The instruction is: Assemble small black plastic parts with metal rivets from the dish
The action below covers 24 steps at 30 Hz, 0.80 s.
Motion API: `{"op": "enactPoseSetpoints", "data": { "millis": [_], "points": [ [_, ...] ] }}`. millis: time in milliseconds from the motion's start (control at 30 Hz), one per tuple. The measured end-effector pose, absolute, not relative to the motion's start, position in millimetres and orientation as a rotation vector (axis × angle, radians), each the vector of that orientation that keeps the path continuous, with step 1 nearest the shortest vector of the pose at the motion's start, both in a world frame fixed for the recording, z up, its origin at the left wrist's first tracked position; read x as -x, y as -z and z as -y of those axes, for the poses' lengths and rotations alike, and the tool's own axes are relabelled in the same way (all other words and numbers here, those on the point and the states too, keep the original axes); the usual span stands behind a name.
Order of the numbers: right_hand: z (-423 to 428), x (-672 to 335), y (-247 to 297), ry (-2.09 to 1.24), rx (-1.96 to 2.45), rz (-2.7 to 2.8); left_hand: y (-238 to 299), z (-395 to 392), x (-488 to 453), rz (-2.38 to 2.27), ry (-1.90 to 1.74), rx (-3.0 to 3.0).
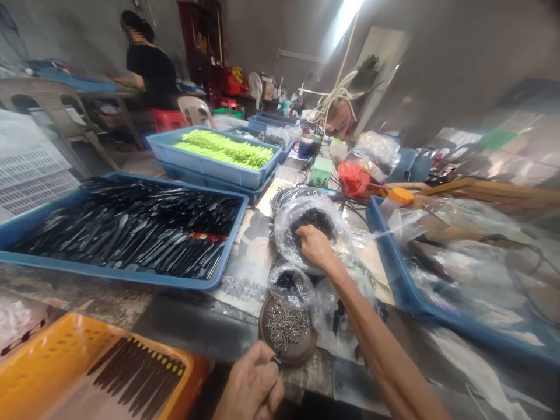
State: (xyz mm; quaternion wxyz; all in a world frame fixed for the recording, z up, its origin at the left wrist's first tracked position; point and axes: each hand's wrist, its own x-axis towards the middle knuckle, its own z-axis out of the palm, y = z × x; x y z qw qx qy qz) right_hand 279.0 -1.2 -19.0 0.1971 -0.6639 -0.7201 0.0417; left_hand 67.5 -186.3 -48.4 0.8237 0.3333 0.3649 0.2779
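Several blue trays (109, 275) crowd the table (116, 303) before a grey wall (266, 29); my left hand (252, 380) pinches a dark piece (275, 360), right hand (315, 246), grip unclear.

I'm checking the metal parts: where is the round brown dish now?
In the head view, the round brown dish sits low and slightly right of centre, just beyond the left hand and on the near side of the small clear plastic bag.

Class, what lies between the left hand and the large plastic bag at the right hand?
In the head view, a round dish of metal pieces, then a small bag holding black parts, lie between the left hand and the large bag.
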Motion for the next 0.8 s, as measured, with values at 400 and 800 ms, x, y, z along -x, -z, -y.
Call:
{"op": "enactPoseSetpoints", "data": {
  "millis": [400,800],
  "points": [
    [-4.7,-292.9,24.9,-0.405,1.617,2.097,35.1,183.4,-64.4,-0.796,-0.605,-0.674],
    [-1.3,-292.1,23.1,-0.535,1.530,1.464,34.5,181.6,-66.6,-0.807,-0.642,-0.675]
  ]
}}
